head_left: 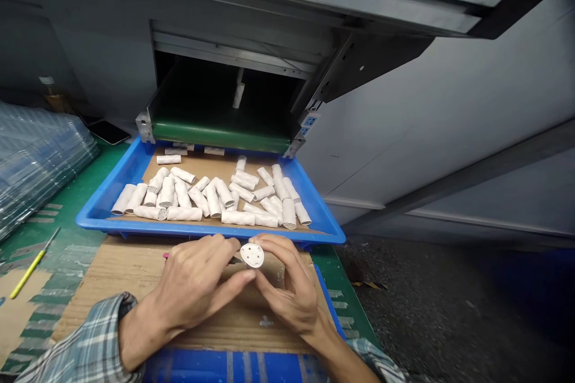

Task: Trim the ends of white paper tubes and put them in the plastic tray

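Note:
Between my hands, above the cardboard, a white tube [252,255] faces me with its round end, which has several small holes. My right hand [290,290] pinches it from the right side, fingers curled over the top and thumb below. My left hand [193,281] is closed, with its thumb and index finger at the tube's left edge. A dark, slim piece sticks out by the left fingertips and a pink tip [166,256] shows behind that hand. They look like parts of one slim tool, but the hand hides most of it.
A blue tray [94,221] holds many loose white tubes on cardboard. Behind it, a green conveyor belt [215,134] carries another tube [238,96]. To the left lie a yellow pen-like tool [33,268], clear plastic packs [36,155] and a phone [109,132].

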